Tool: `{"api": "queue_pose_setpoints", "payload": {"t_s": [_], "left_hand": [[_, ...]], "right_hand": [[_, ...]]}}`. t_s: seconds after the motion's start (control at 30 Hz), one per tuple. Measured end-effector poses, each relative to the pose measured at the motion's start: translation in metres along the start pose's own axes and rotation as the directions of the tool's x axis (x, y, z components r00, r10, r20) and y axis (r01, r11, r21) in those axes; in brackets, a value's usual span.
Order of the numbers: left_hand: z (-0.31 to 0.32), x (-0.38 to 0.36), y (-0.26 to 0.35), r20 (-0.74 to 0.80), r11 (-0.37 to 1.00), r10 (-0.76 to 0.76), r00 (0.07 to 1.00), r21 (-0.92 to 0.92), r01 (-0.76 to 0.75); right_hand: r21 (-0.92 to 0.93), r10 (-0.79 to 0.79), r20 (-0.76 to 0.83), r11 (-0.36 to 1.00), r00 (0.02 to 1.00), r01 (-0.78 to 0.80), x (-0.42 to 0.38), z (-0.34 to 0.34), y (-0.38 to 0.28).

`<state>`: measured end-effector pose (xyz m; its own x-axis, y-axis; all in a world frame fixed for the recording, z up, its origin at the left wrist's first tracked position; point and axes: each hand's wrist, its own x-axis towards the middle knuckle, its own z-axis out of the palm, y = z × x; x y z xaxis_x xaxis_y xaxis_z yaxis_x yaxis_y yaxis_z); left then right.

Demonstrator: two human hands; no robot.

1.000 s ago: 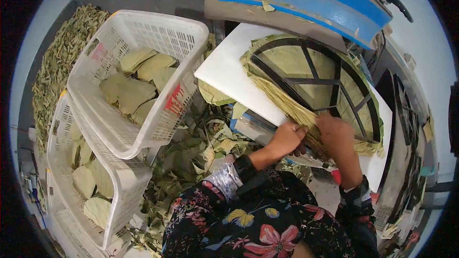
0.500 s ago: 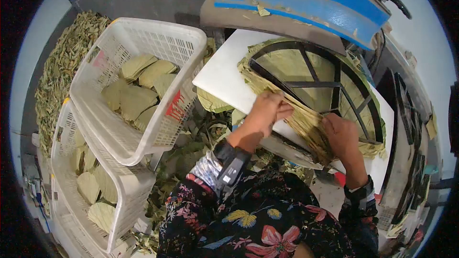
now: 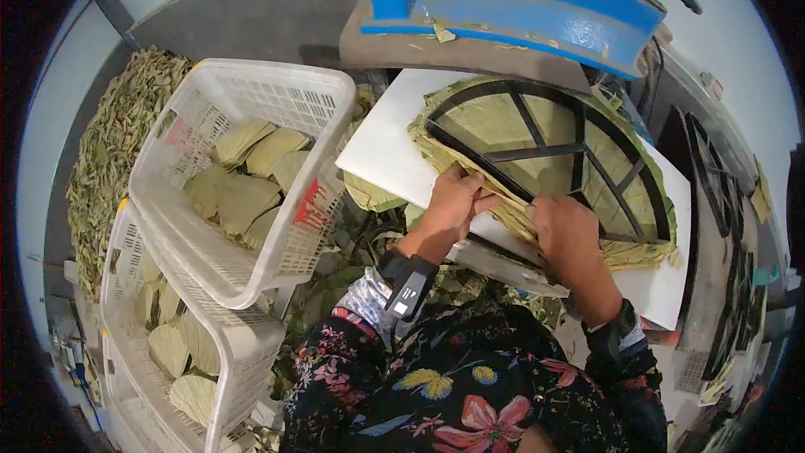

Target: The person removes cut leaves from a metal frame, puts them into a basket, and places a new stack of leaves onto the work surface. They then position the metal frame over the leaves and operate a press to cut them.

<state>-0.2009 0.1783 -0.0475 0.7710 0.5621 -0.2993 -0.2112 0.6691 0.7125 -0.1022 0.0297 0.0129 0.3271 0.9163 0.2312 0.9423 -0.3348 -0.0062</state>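
Observation:
A stack of flat, dried green leaves (image 3: 474, 124) lies on a white board (image 3: 381, 155). On top of the leaves rests a fan-shaped black metal frame (image 3: 537, 151) with several crossbars. My left hand (image 3: 454, 204) pinches the leaf edges along the near straight side of the frame. Close by on the right, my right hand (image 3: 568, 231) is closed on the same near edge, its fingertips partly hidden by the back of the hand. Leaf ends stick out past the frame between both hands.
Behind the board stands a blue machine head (image 3: 537, 8). At left, a white crate (image 3: 251, 281) of cut leaf stacks sits above another crate (image 3: 243, 340). Loose leaves (image 3: 117, 168) are heaped by the wall. More black frames (image 3: 713, 172) lean at right.
My right hand has moved left and up, closer to my left hand. The leaf edges that hung down toward me now sit nearer the frame. The view has shifted slightly.

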Motion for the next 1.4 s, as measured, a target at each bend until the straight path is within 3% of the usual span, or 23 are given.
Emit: {"api": "queue_pose_setpoints", "payload": {"t_s": [0.17,0.27,0.37,0.43,0.57,0.63,0.67,0.73,0.77,0.8,0.87,0.93,1.0,1.03,1.1,1.27,1.33,1.4], "left_hand": [[-0.005,0.004,-0.004,0.009,0.999,0.000,1.000,-0.047,0.000],[-0.007,0.003,-0.001,0.013,0.998,0.000,1.000,-0.068,0.001],[-0.013,0.006,-0.001,0.064,0.977,-0.013,0.998,-0.213,0.027],[-0.023,0.015,-0.004,0.146,0.898,-0.054,0.988,-0.425,0.112],[-0.020,0.020,-0.002,0.050,0.828,-0.071,0.996,-0.554,0.087],[-0.025,0.023,0.002,0.041,0.766,0.006,0.999,-0.642,0.022],[-0.026,0.026,0.002,0.042,0.767,0.006,0.999,-0.641,0.023],[-0.019,0.022,0.014,-0.141,0.768,0.200,0.970,-0.592,-0.244],[-0.017,0.017,0.019,-0.191,0.795,0.235,0.953,-0.526,-0.302],[-0.020,0.016,0.023,-0.191,0.797,0.231,0.954,-0.525,-0.298],[-0.029,0.017,0.034,-0.395,0.863,0.153,0.906,-0.393,-0.317],[-0.051,0.019,0.037,-0.325,0.841,0.158,0.933,-0.451,-0.299],[-0.071,0.017,0.040,-0.276,0.847,0.285,0.918,-0.376,-0.376],[-0.069,0.008,0.044,-0.282,0.848,0.277,0.918,-0.376,-0.372],[-0.063,-0.014,0.052,-0.386,0.832,0.459,0.800,-0.130,-0.540],[-0.049,-0.052,0.025,-0.292,0.900,0.404,0.867,-0.047,-0.434],[-0.039,-0.066,0.005,-0.056,0.968,0.247,0.967,0.064,-0.243],[-0.025,-0.076,-0.014,0.009,0.999,0.013,1.000,0.052,-0.014]], "right_hand": [[0.031,-0.048,0.044,0.998,0.998,0.046,0.005,0.002,0.007],[0.029,0.014,0.058,0.999,0.998,-0.015,0.006,0.003,0.005],[-0.043,0.046,0.075,0.998,0.996,-0.043,0.006,0.000,0.007],[-0.067,0.055,0.054,0.996,0.997,-0.051,0.007,-0.003,0.010],[0.003,0.053,-0.029,0.999,0.998,-0.053,0.011,-0.019,0.011],[-0.009,0.127,-0.019,0.992,0.992,-0.127,0.013,-0.027,0.008],[-0.009,0.129,-0.021,0.992,0.991,-0.129,0.014,-0.027,0.010],[-0.006,0.112,-0.015,0.994,0.994,-0.112,0.014,-0.026,0.014],[-0.006,0.117,-0.014,0.993,0.993,-0.117,0.014,-0.024,0.014],[-0.007,0.107,-0.022,0.994,0.994,-0.107,0.012,-0.019,0.013],[-0.007,0.099,-0.024,0.995,0.995,-0.100,0.007,-0.006,0.012],[-0.030,-0.037,0.046,0.999,0.998,0.038,-0.005,0.010,0.010],[-0.005,-0.023,0.080,1.000,0.997,0.023,-0.012,0.006,0.003],[0.019,-0.025,0.067,1.000,0.997,0.024,-0.014,-0.008,-0.002],[0.046,-0.024,0.060,0.999,0.998,0.021,-0.022,-0.011,-0.004],[-0.031,-0.011,0.052,0.999,0.999,0.012,-0.032,-0.009,0.000],[-0.066,-0.017,0.065,0.998,0.998,0.021,-0.032,-0.001,0.004],[-0.099,-0.024,0.075,0.995,0.997,0.032,-0.029,0.001,0.009]]}}
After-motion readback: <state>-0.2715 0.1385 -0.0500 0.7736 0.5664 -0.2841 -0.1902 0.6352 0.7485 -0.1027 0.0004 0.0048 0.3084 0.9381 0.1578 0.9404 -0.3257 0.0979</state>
